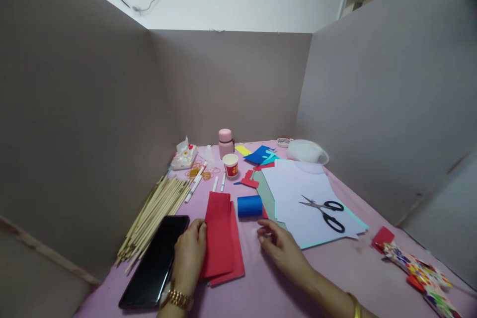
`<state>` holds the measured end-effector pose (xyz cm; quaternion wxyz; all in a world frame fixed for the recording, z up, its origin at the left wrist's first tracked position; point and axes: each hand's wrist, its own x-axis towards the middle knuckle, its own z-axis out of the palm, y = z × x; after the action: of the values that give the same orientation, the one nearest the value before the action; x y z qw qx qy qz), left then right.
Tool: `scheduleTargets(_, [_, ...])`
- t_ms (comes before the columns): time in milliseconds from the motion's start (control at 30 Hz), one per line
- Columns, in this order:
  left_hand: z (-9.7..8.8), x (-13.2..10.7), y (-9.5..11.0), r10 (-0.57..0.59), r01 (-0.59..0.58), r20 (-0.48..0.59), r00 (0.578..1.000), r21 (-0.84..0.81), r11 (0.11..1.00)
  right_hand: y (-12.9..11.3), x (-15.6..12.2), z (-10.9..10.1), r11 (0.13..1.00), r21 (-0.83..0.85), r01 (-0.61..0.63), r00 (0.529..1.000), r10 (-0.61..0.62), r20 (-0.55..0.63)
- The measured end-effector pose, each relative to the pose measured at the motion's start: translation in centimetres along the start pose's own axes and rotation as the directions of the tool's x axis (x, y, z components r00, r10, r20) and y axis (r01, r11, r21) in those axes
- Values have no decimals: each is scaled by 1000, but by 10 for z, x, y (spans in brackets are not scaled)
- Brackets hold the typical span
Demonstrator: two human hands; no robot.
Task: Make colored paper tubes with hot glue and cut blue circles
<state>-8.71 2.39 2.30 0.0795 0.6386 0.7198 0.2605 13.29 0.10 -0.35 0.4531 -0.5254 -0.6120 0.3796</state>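
My left hand (190, 256) rests on the left edge of a folded red paper sheet (221, 236), fingers curled down onto it. My right hand (279, 244) lies just right of the red paper with fingers stretched out over the pink table, holding nothing. A blue paper roll (249, 206) lies just beyond both hands. A black phone (156, 261) lies left of my left hand.
A bundle of wooden sticks (156, 213) lies at the left. White sheets (305, 198) carry black-handled scissors (326, 211). Farther back stand a small paper cup (230, 164), a pink bottle (225, 142), coloured paper scraps (259, 156), markers, rubber bands and a clear bowl (307, 151). Grey partitions enclose the table.
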Motion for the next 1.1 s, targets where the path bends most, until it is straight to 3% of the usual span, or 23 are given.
scheduleTargets(167, [-8, -6, 5, 8, -18, -82, 997, -112, 994, -5, -3, 3, 998, 67, -6, 999, 3, 37])
scheduleTargets(267, [-13, -7, 5, -45, 14, -116, 992, -251, 968, -5, -4, 5, 992, 122, -24, 999, 19, 48])
scheduleTargets(400, [-7, -8, 10, -78, 64, -4, 997, -545, 836, -11, -5, 5, 968, 250, -35, 998, 22, 56])
scheduleTargets(500, [5, -14, 23, 10, 107, 156, 988, -720, 685, -23, -4, 2, 924, 381, -38, 998, 17, 58])
scheduleTargets(633, [19, -28, 42, 113, 193, 303, 946, -811, 553, -31, -2, -9, 857, 510, -69, 998, 55, 43])
scheduleTargets(700, [22, -34, 45, 173, 163, 305, 936, -816, 555, -28, -2, -19, 829, 551, -96, 994, 106, 14])
scheduleTargets(767, [23, -39, 44, 308, -26, 221, 925, -775, 632, -19, -3, -29, 801, 587, -117, 988, 156, -17])
scheduleTargets(833, [24, -45, 43, 508, -322, 98, 856, -668, 671, -10, -5, -39, 778, 615, -129, 980, 196, -43])
scheduleTargets(900, [25, -51, 46, 687, -548, 26, 726, -582, 601, -2, -9, -47, 760, 636, -133, 974, 219, -57])
scheduleTargets(967, [24, -58, 56, 785, -616, 25, 619, -605, 505, 4, -13, -54, 751, 647, -130, 973, 222, -62])
scheduleTargets(1000, [23, -61, 62, 792, -584, 45, 608, -651, 485, 7, -15, -57, 754, 646, -122, 974, 215, -68])
scheduleTargets(1033, [22, -64, 69, 771, -507, 83, 631, -708, 491, 9, -17, -60, 762, 638, -109, 976, 204, -76])
scheduleTargets(1100, [20, -70, 84, 622, -254, 198, 757, -789, 560, 12, -22, -67, 794, 604, -66, 980, 165, -110])
